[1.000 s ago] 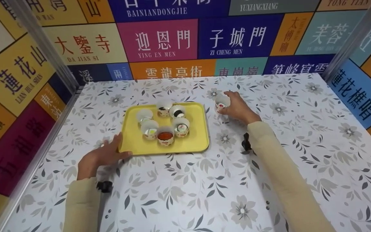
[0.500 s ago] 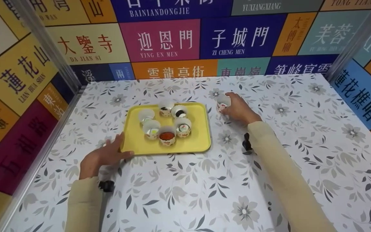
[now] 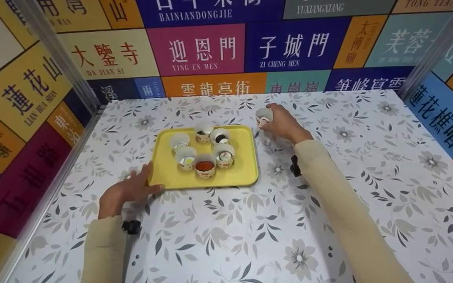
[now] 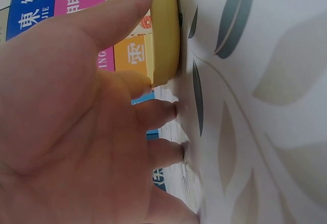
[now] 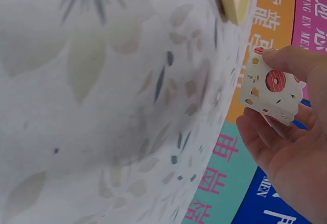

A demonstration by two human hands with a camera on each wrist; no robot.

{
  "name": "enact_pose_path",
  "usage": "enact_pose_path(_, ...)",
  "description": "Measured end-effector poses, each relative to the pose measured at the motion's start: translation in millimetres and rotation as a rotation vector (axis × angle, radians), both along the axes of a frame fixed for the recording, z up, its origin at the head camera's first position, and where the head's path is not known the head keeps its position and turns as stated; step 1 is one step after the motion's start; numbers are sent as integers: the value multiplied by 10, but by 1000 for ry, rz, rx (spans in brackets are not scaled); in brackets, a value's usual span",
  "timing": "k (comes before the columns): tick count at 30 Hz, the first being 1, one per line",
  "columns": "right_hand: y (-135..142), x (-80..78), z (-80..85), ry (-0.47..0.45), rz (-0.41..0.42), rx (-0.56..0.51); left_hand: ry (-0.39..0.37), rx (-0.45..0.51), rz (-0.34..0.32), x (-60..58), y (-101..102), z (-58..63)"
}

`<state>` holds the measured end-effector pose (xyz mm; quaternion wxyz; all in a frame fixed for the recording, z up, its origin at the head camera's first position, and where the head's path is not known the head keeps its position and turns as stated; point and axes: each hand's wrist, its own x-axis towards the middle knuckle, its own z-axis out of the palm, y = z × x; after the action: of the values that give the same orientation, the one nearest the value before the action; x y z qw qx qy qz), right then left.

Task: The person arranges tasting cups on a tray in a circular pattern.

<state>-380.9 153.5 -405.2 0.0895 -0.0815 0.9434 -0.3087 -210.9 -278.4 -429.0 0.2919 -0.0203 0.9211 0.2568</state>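
A small printed paper baking cup [image 3: 264,117] is held between the thumb and fingers of my right hand [image 3: 286,125], above the table just right of the tray. In the right wrist view the cup [image 5: 272,85] shows red and gold prints; its inside is hidden there. My left hand [image 3: 132,189] touches the near left corner of the yellow tray [image 3: 243,173] with fingers fairly straight. The left wrist view has the thumb against the tray rim [image 4: 166,35] and the other fingertips on the tabletop. Several similar cups stand in a ring on the tray, including one with orange-red contents [image 3: 205,166].
A white table [image 3: 226,236] with a grey flower and leaf print spreads under everything. Colourful panels [image 3: 207,49] with lettering wall off the back and both sides. Other tray cups hold white pieces, one with a black band [image 3: 221,138].
My right hand has lifted the paper cup off the table and carried it slightly left, toward the tray. The left hand stays at the tray corner.
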Motion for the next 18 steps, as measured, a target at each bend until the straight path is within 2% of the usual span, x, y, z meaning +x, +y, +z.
enact_pose_path(6,-157,-18,98,9,27,10,8,7,-13,10,-7,4)
enact_pose_path(18,-588,-13,273,11,112,-67,-16,1,28,0,-7,-14)
